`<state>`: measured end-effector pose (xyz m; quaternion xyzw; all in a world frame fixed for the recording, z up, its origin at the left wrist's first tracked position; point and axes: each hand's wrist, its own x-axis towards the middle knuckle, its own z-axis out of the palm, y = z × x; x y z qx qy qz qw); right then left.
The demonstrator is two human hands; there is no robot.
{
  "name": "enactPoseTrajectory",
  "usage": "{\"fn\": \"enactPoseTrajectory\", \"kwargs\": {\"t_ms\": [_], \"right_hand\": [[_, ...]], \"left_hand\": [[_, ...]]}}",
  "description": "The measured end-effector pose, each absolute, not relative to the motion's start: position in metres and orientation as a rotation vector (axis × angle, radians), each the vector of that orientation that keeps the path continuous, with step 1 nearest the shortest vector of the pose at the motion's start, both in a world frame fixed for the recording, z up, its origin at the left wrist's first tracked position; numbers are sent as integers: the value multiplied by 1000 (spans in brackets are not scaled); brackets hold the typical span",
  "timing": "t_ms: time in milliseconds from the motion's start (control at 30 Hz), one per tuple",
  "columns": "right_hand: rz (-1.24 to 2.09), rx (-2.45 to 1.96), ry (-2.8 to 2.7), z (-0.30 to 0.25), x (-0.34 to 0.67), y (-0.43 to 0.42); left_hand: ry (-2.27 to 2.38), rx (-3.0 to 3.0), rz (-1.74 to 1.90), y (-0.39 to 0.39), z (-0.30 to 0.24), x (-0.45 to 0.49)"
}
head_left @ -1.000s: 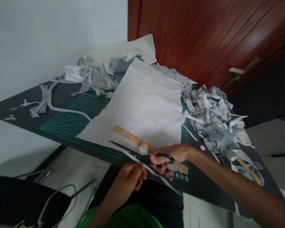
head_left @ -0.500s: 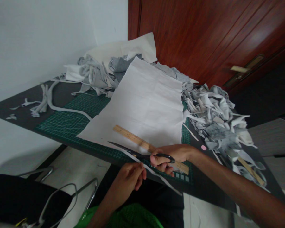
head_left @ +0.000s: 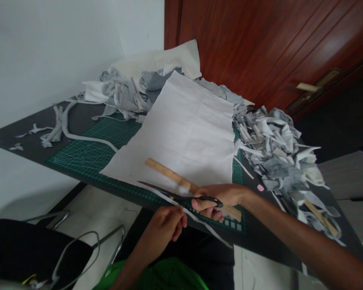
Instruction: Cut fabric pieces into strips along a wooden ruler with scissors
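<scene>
The likeliest trouble sits at the near edge of the white cloth (head_left: 187, 129), which lies spread over the green cutting mat (head_left: 78, 153) on the dark bench (head_left: 260, 237). The right hand (head_left: 219, 192) has its fingers wrapped round the handle of the black scissors (head_left: 183, 199), whose long blades point leftward along that edge; the left hand (head_left: 169, 222) pinches the narrow strip (head_left: 218, 235) just below the pivot, its fingers closed. Pulling that pinch too hard could skew the soft fabric and make the cut wander, and the fingers are near enough to the blades to be nicked if the scissors turned inward. How far the blades stand apart is hard to judge, since the lower one seems partly masked by cloth. The wooden ruler (head_left: 169, 174), flat, straight-edged and pale-grained, rests loosely on the sheet just beside the blades and reaches beneath the right hand, so a bump there might shift it or ruck the fabric. The sheet itself looks thin and matte, with faint creases and slightly wavy sides; the strip is slim and limp, trailing past the bench's near edge. Rumpled white and grey scraps (head_left: 272, 137) heap at the right, curled and ragged, near a smooth pink oval piece (head_left: 260, 187).
</scene>
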<state>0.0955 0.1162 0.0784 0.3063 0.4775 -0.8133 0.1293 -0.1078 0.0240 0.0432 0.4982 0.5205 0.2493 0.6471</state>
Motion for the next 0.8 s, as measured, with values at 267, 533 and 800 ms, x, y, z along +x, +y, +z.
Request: {"fn": "enactPoseTrajectory", "kwargs": {"t_ms": [267, 533, 800], "right_hand": [[-2346, 957, 1375, 77, 96, 117], [-2393, 946, 1373, 75, 94, 115], [-2385, 977, 1357, 75, 96, 116]], "left_hand": [[1177, 1118, 568, 24, 43, -107], [1175, 1105, 561, 24, 38, -107], [1176, 1118, 564, 24, 44, -107]]}}
